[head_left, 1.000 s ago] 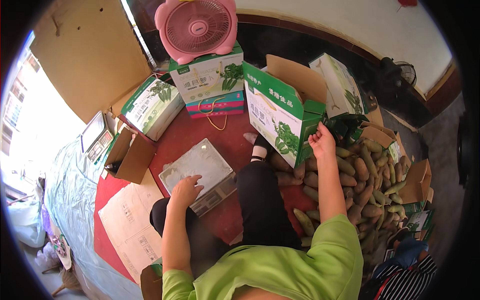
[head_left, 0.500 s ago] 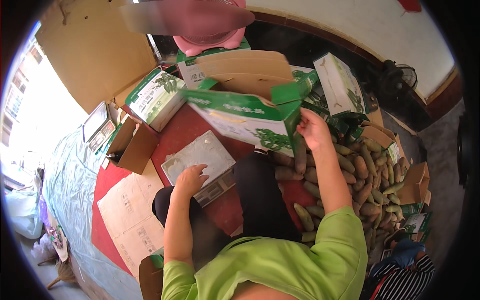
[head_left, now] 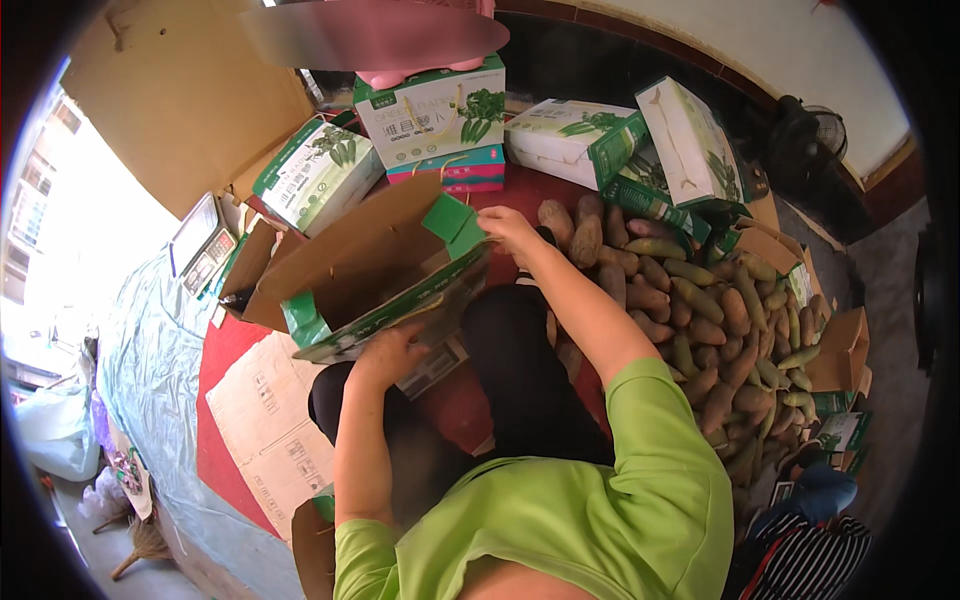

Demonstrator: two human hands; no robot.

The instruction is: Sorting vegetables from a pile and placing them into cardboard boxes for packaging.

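Note:
An open carton (head_left: pixel 350 250), white and green outside and bare brown inside, is tilted over the platform scale (head_left: pixel 437 370) between my knees. My right hand (head_left: pixel 508 230) is closed on its right end beside a green flap. Low on the carton's near side, my left hand (head_left: pixel 390 357) lies with its fingers stretched out against the wall. The carton covers most of the scale; only its near edge with the panel shows. To the right of my right forearm spreads a big heap of long green and brownish radishes (head_left: pixel 700 310).
Closed printed cartons stand at the back, one (head_left: pixel 430 115) under a pink fan (head_left: pixel 430 75). A second scale (head_left: pixel 203 240) and a brown box (head_left: pixel 262 250) are at the left. Flat cardboard (head_left: pixel 270 420) lies by my left knee. At lower right is a person's striped clothing (head_left: pixel 810 560).
My right hand has brought the carton down and left, from raised in front of me to over the scale, turning its open top into view. My left hand now meets its near side.

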